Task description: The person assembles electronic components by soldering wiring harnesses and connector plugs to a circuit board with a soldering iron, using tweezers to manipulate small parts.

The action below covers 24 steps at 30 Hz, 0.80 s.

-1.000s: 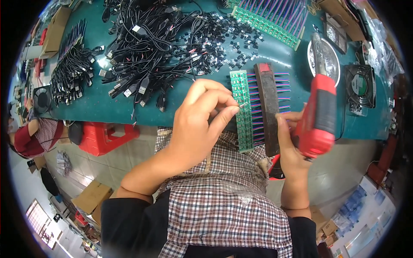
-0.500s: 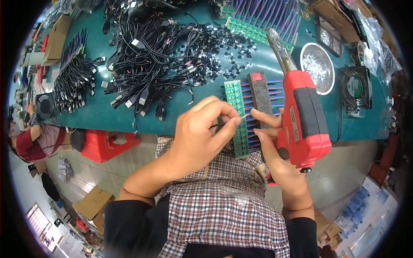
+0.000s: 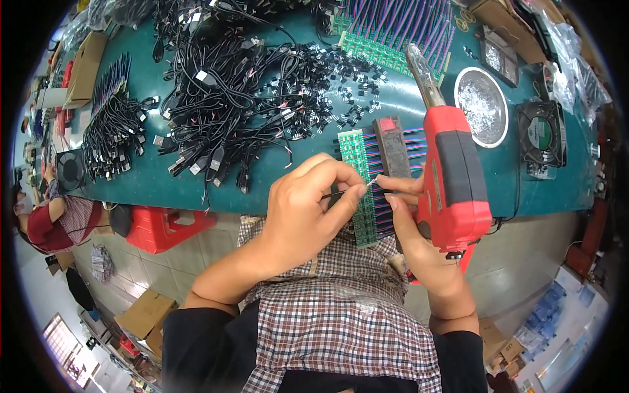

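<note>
Newly joined by the right hand [image 3: 420, 243], soldering gun [image 3: 457, 171] gripped, the cable [image 3: 334, 194] pinched by the left hand [image 3: 308, 204] is being handled two-handed.

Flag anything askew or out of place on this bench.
The USB cables lie in a tangled heap, small black components scattered loosely beside them. The green circuit-board panel overhangs the front edge of the table.

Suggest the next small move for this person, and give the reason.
Probably use the right grip to spread the wire ends: its fingertips are right by them, the left grip pinches the black cable over the green circuit board, and the red soldering gun points away from them.
</note>
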{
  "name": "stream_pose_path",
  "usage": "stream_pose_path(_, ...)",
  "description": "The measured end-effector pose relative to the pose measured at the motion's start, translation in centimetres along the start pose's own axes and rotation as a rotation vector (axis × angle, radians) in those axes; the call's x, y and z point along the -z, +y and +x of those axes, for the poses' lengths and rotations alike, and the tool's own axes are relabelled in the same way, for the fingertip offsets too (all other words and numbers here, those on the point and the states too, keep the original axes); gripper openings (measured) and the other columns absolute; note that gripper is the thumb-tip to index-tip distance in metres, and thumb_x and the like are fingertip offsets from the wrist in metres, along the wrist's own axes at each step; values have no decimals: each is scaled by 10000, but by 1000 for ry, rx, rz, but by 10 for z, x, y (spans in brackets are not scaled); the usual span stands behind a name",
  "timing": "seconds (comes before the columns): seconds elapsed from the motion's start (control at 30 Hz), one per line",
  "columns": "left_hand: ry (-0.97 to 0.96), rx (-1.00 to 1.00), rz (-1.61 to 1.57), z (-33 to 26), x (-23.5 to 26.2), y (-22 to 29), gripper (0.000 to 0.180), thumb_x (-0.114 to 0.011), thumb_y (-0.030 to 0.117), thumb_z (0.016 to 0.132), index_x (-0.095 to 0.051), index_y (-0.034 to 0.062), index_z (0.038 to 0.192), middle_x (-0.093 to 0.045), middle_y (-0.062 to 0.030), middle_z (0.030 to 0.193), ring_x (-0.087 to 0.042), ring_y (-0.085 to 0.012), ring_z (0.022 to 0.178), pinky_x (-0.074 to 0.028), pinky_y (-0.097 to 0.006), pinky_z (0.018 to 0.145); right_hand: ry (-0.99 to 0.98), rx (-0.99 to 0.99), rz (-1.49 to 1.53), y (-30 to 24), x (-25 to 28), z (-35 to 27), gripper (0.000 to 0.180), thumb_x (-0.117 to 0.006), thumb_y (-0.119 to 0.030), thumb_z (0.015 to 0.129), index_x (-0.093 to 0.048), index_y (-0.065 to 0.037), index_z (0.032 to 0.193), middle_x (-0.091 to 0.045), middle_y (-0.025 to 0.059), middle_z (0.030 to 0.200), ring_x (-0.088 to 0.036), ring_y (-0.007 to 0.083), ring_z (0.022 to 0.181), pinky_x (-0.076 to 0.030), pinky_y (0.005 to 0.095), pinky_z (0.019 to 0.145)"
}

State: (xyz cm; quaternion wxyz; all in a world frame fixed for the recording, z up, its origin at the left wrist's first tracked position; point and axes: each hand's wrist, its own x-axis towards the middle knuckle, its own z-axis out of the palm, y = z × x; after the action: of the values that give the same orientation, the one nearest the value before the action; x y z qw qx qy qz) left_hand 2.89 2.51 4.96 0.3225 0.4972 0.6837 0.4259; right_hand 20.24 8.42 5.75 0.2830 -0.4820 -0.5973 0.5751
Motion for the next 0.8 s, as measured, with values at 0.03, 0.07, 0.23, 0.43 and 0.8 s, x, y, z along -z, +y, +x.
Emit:
stream_pose_path(0.03, -14, -15, 5, 1, 1, 0, 85, -748, 76, 850, -675, 46, 884, -621, -44, 764, -583, -155, 587, -419, -289, 488, -1, -2, 0, 1, 1, 1, 535, -708, 41, 855, -383, 25, 1280, -724, 82, 1029, -652, 180, 971, -487, 309, 883)
stream_pose_path(0.07, -15, -14, 5, 1, 2, 0, 85, -748, 76, 850, -675, 46, 884, -621, -44, 764, -583, -155, 587, -419, -289, 488, -23, -9, -33, 2, 3, 3, 529, -710, 47, 848, -394, 21, 1271, -716, 84, 1036, -647, 185, 976, -486, 314, 885)
stream_pose_path(0.23, 12, -7, 18, 0, 2, 1, 76, -745, 76, 853, -676, 56, 876, -622, -46, 767, -593, -162, 598, -425, -294, 492, -59, -13, -123, 1, 6, 2, 536, -717, 63, 828, -406, 12, 1260, -698, 85, 1050, -638, 194, 985, -486, 324, 884)
stream_pose_path(0.43, 22, -6, 20, -2, -2, 2, 79, -745, 69, 853, -670, 52, 875, -625, -50, 773, -591, -157, 583, -424, -285, 483, 2, -15, -9, 0, 2, -3, 491, -719, 52, 837, -440, 14, 1239, -685, 83, 1064, -627, 185, 980, -490, 317, 873)
stream_pose_path(0.8, 60, -30, 38, -1, -6, 1, 92, -746, 59, 852, -658, 41, 873, -623, -56, 772, -623, -159, 609, -447, -282, 492, 1, 100, -1, 14, 4, -8, 528, -764, 49, 813, -456, 19, 1242, -617, 108, 1038, -632, 188, 933, -519, 303, 823)
